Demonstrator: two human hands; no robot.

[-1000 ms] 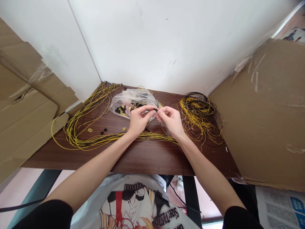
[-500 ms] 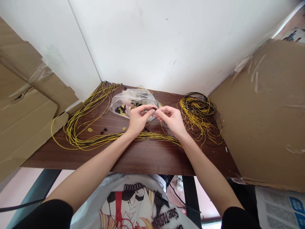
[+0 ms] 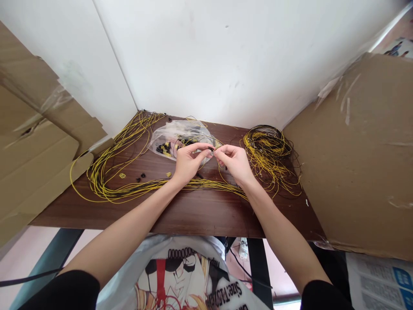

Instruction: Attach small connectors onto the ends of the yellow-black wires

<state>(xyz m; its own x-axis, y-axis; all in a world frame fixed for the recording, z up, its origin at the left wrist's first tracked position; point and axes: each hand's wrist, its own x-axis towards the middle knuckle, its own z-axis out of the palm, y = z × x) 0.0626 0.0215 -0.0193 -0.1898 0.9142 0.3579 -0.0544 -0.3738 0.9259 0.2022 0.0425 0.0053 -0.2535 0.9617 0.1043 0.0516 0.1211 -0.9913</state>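
My left hand [image 3: 190,161] pinches a small black connector [image 3: 210,149] between thumb and forefinger. Close against it, my right hand [image 3: 234,160] is closed in a pinch at the connector's right end; a thin wire seems to run there, but its tip is hidden by the fingers. Behind the hands lies a clear plastic bag [image 3: 180,128] with black and yellow small parts in it. A long bundle of yellow and black wires [image 3: 106,189] passes along the table beneath my wrists.
A coiled heap of yellow and black wires [image 3: 267,146] sits at the right. Loose black pieces [image 3: 142,175] and a yellow piece [image 3: 122,175] lie on the brown table [image 3: 206,215]. Cardboard panels [image 3: 351,163] flank both sides, with a white wall [image 3: 209,64] behind.
My hands stay together above the bag. The right fingers have shifted slightly to the right, and more of the black connector shows between the hands.
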